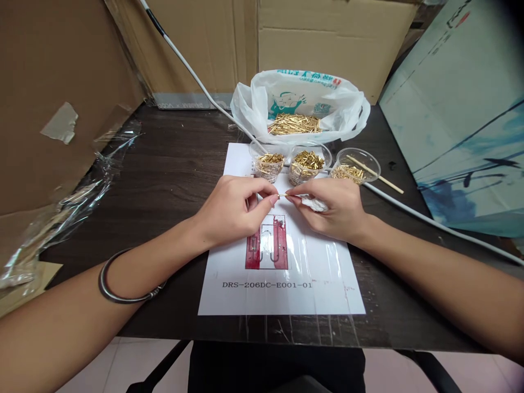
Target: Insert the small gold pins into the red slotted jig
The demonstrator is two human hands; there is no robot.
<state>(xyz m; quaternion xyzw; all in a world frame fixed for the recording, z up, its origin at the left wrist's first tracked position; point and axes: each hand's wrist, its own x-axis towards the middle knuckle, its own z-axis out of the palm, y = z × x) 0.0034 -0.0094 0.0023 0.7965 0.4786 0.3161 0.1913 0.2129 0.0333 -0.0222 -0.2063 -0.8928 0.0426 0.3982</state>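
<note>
Head view: cardboard backs the dark desk below a gold pin.

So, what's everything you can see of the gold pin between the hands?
The pin is a thin, straight, shiny golden piece, seemingly metal. It is roughly level, running side to side, pinched by the fingers of the left hand at one end and of the right hand at the other. Only the stretch between them shows clearly. It is over the white sheet, in front of the middle clear cup.
</note>
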